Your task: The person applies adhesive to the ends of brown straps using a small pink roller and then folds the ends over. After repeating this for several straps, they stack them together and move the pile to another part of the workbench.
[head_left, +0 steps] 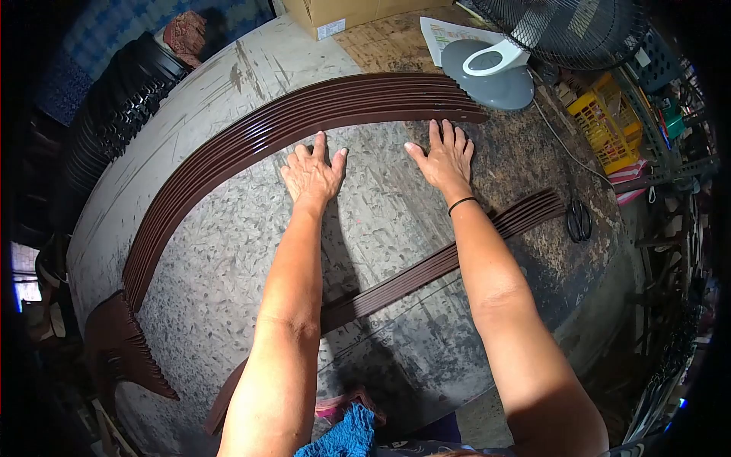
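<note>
A scuffed grey metal-topped table [228,251] carries a long row of brown strips [251,137] laid side by side along its far edge (a second brown bundle [426,270] runs under the forearms). The left hand [312,174] lies flat, fingers spread, fingertips touching the strips. The right hand [445,158], equally flat and open, touches them too. Neither grips anything. A fan base [491,76] sits beyond, scissors [579,219] to the right.

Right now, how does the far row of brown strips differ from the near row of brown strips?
The far row of brown strips lies beyond both hands, with the fingers touching its edge; the near row of brown strips runs under the forearms. The far row looks wider, with more strips, than the near row. Both are dark brown, long, and flat on the table.
</note>
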A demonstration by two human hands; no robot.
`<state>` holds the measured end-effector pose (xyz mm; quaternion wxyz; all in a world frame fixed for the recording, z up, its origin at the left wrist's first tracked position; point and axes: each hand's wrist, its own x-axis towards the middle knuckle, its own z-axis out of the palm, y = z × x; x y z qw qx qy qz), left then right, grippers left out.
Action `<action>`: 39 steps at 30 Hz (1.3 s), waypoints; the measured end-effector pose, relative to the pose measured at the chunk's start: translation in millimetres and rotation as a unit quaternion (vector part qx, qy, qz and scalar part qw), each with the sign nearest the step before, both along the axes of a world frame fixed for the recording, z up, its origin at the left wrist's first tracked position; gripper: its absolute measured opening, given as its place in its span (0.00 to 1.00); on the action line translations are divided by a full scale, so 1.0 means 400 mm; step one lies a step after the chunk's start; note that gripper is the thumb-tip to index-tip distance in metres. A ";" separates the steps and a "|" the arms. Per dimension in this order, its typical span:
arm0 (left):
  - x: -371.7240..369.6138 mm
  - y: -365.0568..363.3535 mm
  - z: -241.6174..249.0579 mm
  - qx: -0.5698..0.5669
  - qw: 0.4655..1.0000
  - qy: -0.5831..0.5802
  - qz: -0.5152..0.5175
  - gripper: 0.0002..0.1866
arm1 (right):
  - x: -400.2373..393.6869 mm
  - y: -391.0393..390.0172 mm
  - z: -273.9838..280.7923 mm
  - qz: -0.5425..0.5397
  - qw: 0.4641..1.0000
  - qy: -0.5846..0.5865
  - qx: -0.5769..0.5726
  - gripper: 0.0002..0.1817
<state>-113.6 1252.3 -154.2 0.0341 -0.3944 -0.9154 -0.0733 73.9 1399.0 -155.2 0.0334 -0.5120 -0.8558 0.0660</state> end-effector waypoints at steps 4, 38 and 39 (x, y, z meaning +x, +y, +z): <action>0.004 -0.003 0.012 -0.016 1.000 -0.018 0.003 0.35 | -0.003 -0.001 0.009 -0.005 1.000 -0.001 0.005 0.45; -0.135 -0.186 -0.003 0.005 0.996 -0.030 0.088 0.37 | -0.020 0.003 0.002 -0.024 0.998 -0.052 0.014 0.50; -0.139 -0.189 -0.005 0.005 0.996 -0.031 0.088 0.37 | -0.021 0.003 0.002 -0.025 0.998 -0.056 0.018 0.50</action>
